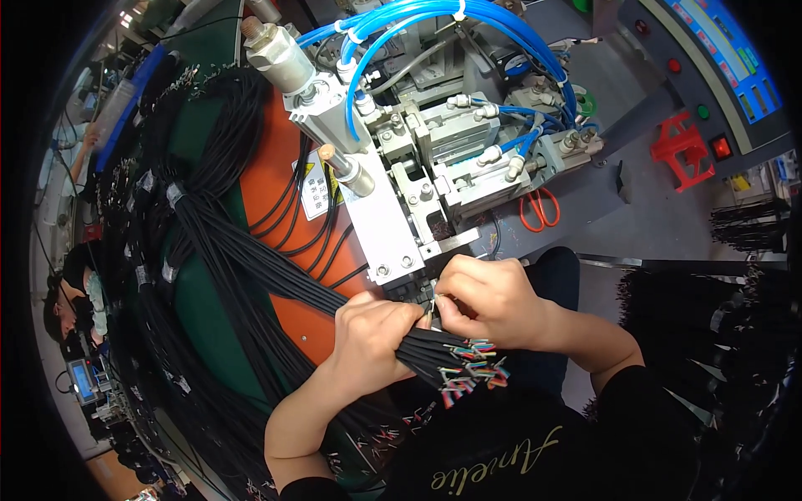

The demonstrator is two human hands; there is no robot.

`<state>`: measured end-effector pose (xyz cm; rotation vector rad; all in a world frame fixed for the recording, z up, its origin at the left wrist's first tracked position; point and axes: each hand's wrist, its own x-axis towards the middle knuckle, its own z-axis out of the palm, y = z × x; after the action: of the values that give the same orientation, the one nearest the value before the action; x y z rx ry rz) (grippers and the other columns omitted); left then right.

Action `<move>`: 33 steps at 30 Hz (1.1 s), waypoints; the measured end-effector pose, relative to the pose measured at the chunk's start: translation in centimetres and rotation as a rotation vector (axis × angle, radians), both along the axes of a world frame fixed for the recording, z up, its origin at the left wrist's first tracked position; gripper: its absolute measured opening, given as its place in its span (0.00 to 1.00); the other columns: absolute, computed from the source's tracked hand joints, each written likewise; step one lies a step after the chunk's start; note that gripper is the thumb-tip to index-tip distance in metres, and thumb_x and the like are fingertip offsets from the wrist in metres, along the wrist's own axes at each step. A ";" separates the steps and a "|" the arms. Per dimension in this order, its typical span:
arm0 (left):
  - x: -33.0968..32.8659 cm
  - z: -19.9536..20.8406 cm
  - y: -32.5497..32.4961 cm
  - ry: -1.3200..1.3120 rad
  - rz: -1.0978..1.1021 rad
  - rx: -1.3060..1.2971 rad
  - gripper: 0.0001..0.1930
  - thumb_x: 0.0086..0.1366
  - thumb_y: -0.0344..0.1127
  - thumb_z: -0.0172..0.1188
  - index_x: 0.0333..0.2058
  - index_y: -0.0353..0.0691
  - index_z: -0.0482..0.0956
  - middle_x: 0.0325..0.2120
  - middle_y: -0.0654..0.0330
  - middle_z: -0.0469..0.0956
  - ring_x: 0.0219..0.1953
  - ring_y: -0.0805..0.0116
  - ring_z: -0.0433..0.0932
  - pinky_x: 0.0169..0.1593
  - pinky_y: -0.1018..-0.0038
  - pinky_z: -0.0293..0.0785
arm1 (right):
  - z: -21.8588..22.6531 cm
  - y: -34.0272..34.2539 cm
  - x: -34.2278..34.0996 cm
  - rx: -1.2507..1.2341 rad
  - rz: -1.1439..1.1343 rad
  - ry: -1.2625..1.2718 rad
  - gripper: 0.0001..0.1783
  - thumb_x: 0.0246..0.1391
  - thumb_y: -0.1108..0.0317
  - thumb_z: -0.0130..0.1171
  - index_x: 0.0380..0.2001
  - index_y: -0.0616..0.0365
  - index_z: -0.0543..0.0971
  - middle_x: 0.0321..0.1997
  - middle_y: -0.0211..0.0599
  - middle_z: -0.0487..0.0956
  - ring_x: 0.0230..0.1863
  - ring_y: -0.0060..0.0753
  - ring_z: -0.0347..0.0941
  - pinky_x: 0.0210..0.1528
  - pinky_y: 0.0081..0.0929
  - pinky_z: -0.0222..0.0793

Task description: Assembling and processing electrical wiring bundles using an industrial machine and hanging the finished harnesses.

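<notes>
A thick bundle of black cables point(280, 280) runs from the left into my left hand point(368, 334), whose fingers are closed around it. Beyond that hand the cable ends fan out, with stripped, multicoloured wires point(476, 367) showing. My right hand point(493, 301) is closed in a pinch beside the left thumb, on what looks like one thin cable end; the fingers partly hide it. Both hands are close below the front edge of a metal pneumatic machine point(380, 217), next to its small dark working area.
Blue air hoses point(468, 12) arch over the machine. Red-handled scissors point(540, 209) lie to its right. A control panel point(735, 63) stands at upper right, near a red stool point(683, 150). More cable bundles point(217, 117) cover the green table at left; others hang at right. Another person point(71, 301) is at far left.
</notes>
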<state>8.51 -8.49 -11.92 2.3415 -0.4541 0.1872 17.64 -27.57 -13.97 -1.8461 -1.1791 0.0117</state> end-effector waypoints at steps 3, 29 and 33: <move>-0.4 0.0 -0.6 -0.088 0.085 0.174 0.11 0.49 0.30 0.66 0.33 0.36 0.79 0.21 0.61 0.76 0.22 0.63 0.76 0.28 0.72 0.66 | -0.2 0.2 -0.2 -0.158 -0.061 -0.121 0.06 0.44 0.73 0.64 0.26 0.59 0.77 0.27 0.33 0.75 0.20 0.32 0.75 0.19 0.26 0.69; -0.3 -0.3 -0.5 -0.097 0.031 0.234 0.22 0.49 0.28 0.59 0.46 0.30 0.78 0.30 0.58 0.72 0.27 0.62 0.73 0.32 0.69 0.70 | -2.0 0.0 -0.5 -0.119 -0.104 -0.133 0.08 0.46 0.74 0.63 0.31 0.61 0.76 0.29 0.34 0.73 0.23 0.34 0.75 0.23 0.28 0.70; -0.3 0.2 -0.7 -0.133 -0.040 0.394 0.22 0.52 0.28 0.57 0.47 0.29 0.78 0.30 0.59 0.71 0.28 0.64 0.72 0.31 0.71 0.69 | -1.4 0.2 -0.5 -0.163 -0.109 -0.201 0.08 0.46 0.73 0.63 0.30 0.61 0.76 0.28 0.34 0.72 0.22 0.34 0.74 0.22 0.29 0.69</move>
<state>8.22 -9.15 -11.77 2.7120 -0.6513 0.2551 17.19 -27.35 -15.33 -2.0919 -1.2434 -0.1463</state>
